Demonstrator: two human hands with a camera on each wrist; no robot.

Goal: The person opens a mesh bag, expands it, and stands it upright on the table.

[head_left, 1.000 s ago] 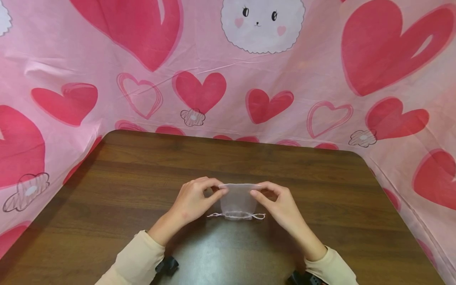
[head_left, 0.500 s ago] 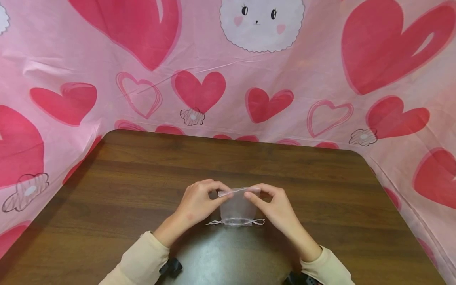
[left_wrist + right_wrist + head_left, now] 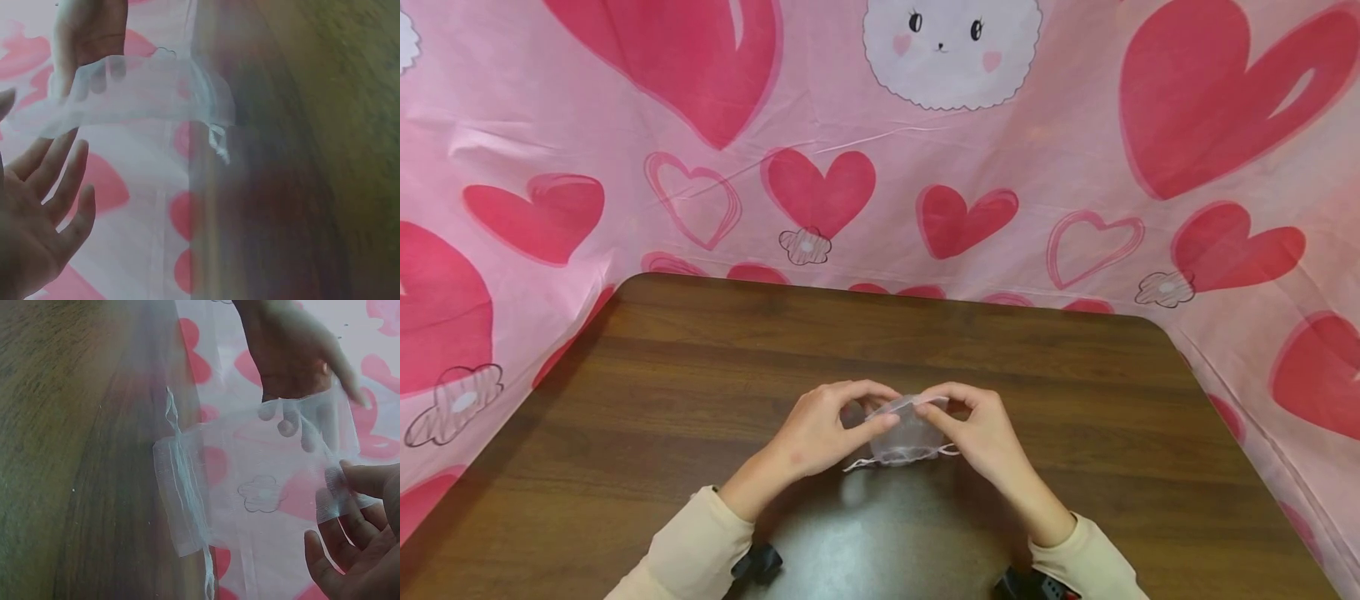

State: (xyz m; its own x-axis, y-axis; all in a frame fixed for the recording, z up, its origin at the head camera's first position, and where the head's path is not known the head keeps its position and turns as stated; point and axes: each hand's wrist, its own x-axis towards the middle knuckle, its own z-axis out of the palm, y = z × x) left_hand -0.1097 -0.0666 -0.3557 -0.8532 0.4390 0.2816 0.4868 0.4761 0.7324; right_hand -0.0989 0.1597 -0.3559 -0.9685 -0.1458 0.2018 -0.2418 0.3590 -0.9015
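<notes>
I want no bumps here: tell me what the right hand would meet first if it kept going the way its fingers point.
Probably the left hand. The right hand points leftward across the sheer pouch both hands pinch, so the other hand's fingertips lie just ahead; the gap's depth is unclear.

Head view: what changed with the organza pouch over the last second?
Both hands, left hand and right hand, moved closer together, bunching the organza pouch narrower and tilting it. Both pinch its far edge as before; the drawstring end stays near the table.

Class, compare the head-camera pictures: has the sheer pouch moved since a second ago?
Yes. The pouch has bunched narrower against the table, as both hands closed together, the left hand shifting rightward.
</notes>
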